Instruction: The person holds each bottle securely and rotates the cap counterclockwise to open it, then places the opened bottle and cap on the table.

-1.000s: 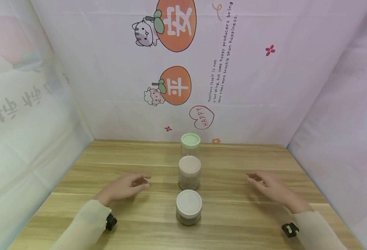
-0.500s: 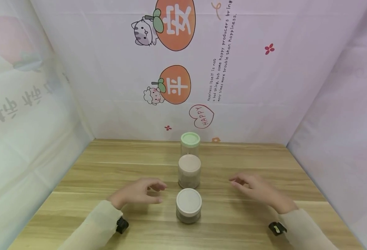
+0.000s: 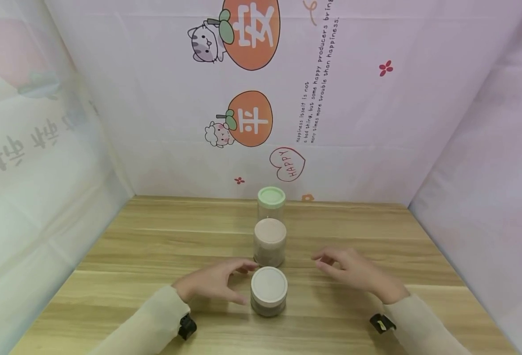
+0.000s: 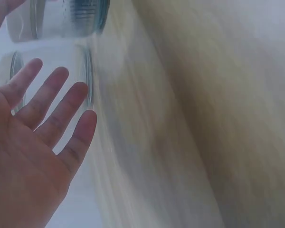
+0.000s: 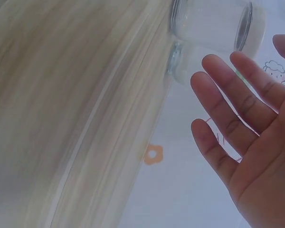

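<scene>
Three jars are lined up down the middle of the wooden table (image 3: 154,246), one behind the other. The nearest jar (image 3: 268,292), white-lidded and low, is flanked by both hands. The left hand (image 3: 214,284) is seen just beside it on the left, fingers loosely spread and relaxed, with the fingertips very close to the lid's edge; whether the jar is actually touched cannot be told from the head view. Nothing is gripped by this hand. In the left wrist view the same hand (image 4: 35,147) is shown with the palm open and the fingers straight and apart, a clear jar (image 4: 47,80) blurred just beyond them.

The right hand (image 3: 354,272) is held over the table to the right of the jars, a little apart from them, fingers relaxed and slightly bent, nothing held. In the right wrist view the palm (image 5: 249,137) is shown open, fingers apart, with two clear jars blurred beyond the fingertips.

Behind the nearest jar, a pink-lidded jar (image 3: 269,242) is stood just beside it, and a taller green-lidded jar (image 3: 271,204) is placed behind that, near the back wall. A printed cloth backdrop (image 3: 376,123) with orange fruit and cartoon animals is hung around the table.
</scene>
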`<action>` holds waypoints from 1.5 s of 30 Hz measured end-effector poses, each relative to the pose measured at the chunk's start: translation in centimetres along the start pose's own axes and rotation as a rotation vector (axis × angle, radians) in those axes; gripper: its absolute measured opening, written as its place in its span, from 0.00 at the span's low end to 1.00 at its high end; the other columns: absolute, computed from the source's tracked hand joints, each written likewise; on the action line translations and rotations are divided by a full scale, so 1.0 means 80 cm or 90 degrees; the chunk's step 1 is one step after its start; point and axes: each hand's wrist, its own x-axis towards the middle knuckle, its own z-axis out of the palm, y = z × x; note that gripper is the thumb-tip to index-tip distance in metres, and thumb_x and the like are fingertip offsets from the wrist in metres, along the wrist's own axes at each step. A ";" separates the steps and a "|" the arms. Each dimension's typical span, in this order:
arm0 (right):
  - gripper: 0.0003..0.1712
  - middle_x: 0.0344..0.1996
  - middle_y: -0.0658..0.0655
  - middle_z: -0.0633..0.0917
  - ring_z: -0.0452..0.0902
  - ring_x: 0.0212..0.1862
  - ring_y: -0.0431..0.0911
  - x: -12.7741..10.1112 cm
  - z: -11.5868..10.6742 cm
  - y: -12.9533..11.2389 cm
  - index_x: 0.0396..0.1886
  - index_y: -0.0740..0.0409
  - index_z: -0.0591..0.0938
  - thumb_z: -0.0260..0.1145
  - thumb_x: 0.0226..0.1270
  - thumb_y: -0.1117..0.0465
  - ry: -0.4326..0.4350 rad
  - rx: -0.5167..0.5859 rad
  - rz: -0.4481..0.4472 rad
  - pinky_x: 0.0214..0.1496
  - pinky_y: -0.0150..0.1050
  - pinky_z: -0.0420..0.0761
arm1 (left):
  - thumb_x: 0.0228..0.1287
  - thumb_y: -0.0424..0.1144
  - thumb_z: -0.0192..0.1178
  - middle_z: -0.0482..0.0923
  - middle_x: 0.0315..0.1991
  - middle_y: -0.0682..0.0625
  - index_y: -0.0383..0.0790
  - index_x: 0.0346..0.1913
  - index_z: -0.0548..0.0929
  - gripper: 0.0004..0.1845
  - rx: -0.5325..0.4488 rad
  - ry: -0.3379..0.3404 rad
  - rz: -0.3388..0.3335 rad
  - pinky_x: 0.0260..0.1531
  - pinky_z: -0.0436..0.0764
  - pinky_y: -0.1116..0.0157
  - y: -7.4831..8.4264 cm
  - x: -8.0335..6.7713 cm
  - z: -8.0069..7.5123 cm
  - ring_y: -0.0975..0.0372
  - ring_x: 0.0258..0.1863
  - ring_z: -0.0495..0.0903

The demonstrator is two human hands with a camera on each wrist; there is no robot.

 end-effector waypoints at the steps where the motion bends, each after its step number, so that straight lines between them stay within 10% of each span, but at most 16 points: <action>1: 0.20 0.39 0.43 0.86 0.81 0.41 0.36 0.001 0.001 -0.001 0.55 0.56 0.83 0.58 0.79 0.48 -0.003 0.002 -0.003 0.43 0.47 0.85 | 0.57 0.54 0.74 0.70 0.67 0.57 0.49 0.73 0.67 0.43 -0.006 -0.002 0.009 0.67 0.69 0.57 0.000 0.002 0.002 0.60 0.65 0.70; 15: 0.19 0.42 0.43 0.87 0.81 0.45 0.35 0.018 0.015 -0.025 0.55 0.50 0.83 0.56 0.79 0.46 -0.030 0.005 -0.033 0.47 0.47 0.84 | 0.52 0.47 0.79 0.73 0.64 0.59 0.50 0.71 0.67 0.45 -0.096 -0.055 0.110 0.65 0.70 0.62 0.000 0.033 0.022 0.64 0.63 0.73; 30: 0.35 0.57 0.46 0.81 0.78 0.55 0.44 0.039 0.044 -0.070 0.64 0.50 0.78 0.61 0.69 0.33 -0.047 -0.062 -0.116 0.56 0.45 0.80 | 0.49 0.46 0.81 0.73 0.62 0.59 0.50 0.71 0.66 0.47 -0.083 -0.059 0.099 0.64 0.71 0.62 -0.003 0.043 0.031 0.65 0.61 0.73; 45: 0.47 0.47 0.43 0.77 0.73 0.48 0.39 0.055 0.065 -0.105 0.65 0.45 0.78 0.59 0.56 0.20 0.012 -0.238 -0.165 0.52 0.43 0.74 | 0.50 0.45 0.80 0.73 0.63 0.58 0.56 0.74 0.63 0.49 -0.126 -0.042 0.114 0.60 0.75 0.63 -0.003 0.041 0.034 0.64 0.59 0.75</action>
